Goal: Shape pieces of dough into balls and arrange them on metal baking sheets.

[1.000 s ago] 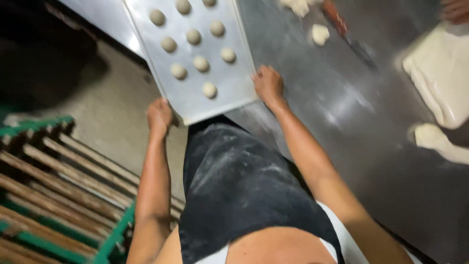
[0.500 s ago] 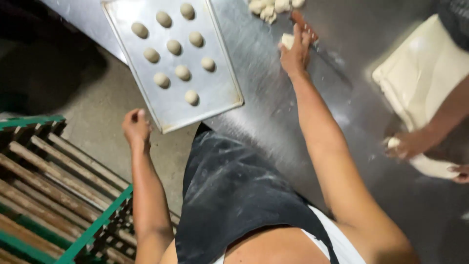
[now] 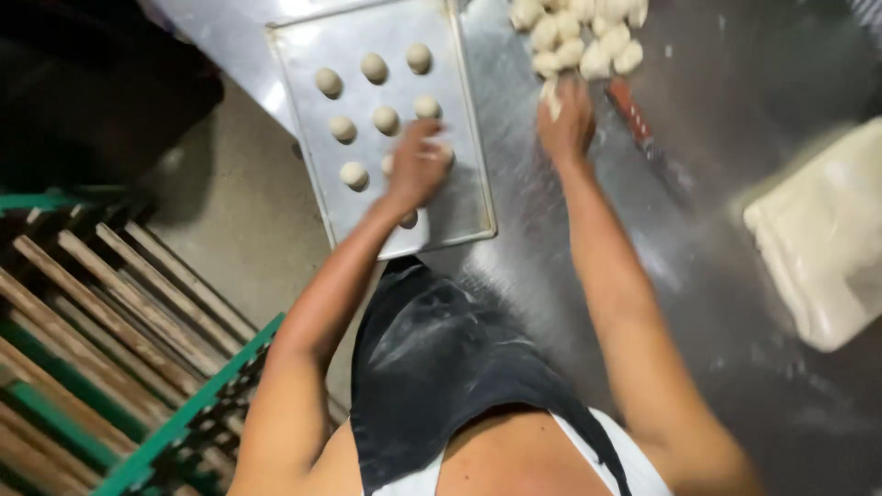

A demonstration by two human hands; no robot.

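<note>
A metal baking tray (image 3: 469,197) lies at the near edge of the steel table (image 3: 717,276), carrying several round dough balls (image 3: 372,67). My left hand (image 3: 415,167) hovers low over the tray's near-right part, above a few of the balls; it is blurred and I cannot tell whether it grips anything. My right hand (image 3: 565,119) rests on the table right of the tray, fingers on a cut dough piece (image 3: 549,95) at the edge of a pile of dough pieces (image 3: 579,37).
A red-handled scraper (image 3: 634,110) lies just right of my right hand. A large slab of dough (image 3: 827,230) sits at the table's right side. A green rack with wooden slats (image 3: 101,349) stands at my lower left on the concrete floor.
My left hand rose from beside my apron onto the tray. My right hand stayed at the dough pile. The other person's hands by the slab are out of view.
</note>
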